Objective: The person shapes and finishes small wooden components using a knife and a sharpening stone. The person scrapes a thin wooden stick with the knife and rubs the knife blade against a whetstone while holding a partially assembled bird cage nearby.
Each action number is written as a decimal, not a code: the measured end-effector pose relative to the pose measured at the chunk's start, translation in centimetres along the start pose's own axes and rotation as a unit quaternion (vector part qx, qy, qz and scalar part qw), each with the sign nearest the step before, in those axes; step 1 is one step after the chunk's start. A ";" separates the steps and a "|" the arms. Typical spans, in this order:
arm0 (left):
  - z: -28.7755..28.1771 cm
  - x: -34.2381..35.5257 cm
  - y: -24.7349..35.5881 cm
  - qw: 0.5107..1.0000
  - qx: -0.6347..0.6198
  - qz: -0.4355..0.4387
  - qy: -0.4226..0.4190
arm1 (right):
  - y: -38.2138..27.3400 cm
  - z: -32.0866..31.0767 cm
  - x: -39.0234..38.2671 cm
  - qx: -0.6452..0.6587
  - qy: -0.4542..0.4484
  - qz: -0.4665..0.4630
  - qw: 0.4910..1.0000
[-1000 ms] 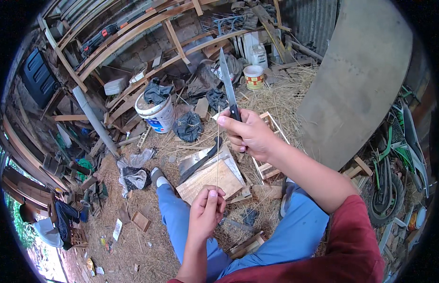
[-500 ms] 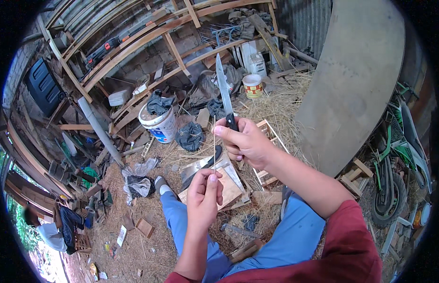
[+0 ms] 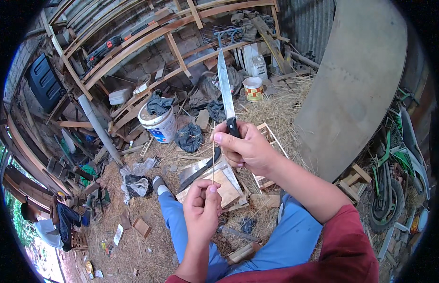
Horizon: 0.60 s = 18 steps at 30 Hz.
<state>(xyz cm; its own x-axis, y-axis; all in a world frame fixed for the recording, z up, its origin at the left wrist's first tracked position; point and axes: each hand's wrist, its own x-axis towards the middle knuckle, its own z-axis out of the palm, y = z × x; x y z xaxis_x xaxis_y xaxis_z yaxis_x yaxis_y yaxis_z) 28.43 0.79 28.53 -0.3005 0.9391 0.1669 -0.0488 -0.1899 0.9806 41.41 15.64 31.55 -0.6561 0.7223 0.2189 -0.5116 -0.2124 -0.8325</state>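
Note:
My right hand (image 3: 245, 146) grips the black handle of a knife (image 3: 225, 85), its long steel blade pointing up. Its thumb and fingers sit against the upper part of a thin pale stick (image 3: 213, 160). Lower down, my left hand (image 3: 203, 205) pinches that stick between thumb and finger, holding it upright. Behind both hands, a large black-handled blade (image 3: 196, 172) lies on light wooden boards (image 3: 226, 184) on the straw-strewn ground between my legs. A slatted wooden frame (image 3: 281, 147) lies just beyond my right hand, partly hidden by it.
A white bucket (image 3: 158, 127), dark plastic bags (image 3: 189, 138) and a small pail (image 3: 253, 88) stand ahead among scrap wood. A large leaning panel (image 3: 347, 85) and a green motorbike (image 3: 389, 184) are on the right. Another person (image 3: 54, 224) sits at the far left.
Both hands keep their grips on the knife and stick and have shifted only slightly. The view has tilted a little, so the surroundings sit lower in the picture than a second ago.

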 end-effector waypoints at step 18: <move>-0.3 0.4 -0.2 1.000 0.008 0.009 0.003 | 0.1 -0.3 -0.1 -0.002 -0.005 0.000 1.000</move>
<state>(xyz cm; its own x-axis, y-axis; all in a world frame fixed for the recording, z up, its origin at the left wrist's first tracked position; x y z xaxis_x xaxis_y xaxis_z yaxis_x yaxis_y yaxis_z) 28.08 1.15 28.37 -0.3062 0.9339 0.1848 -0.0269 -0.2026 0.9789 41.58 15.71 31.29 -0.6624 0.7150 0.2238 -0.5091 -0.2104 -0.8346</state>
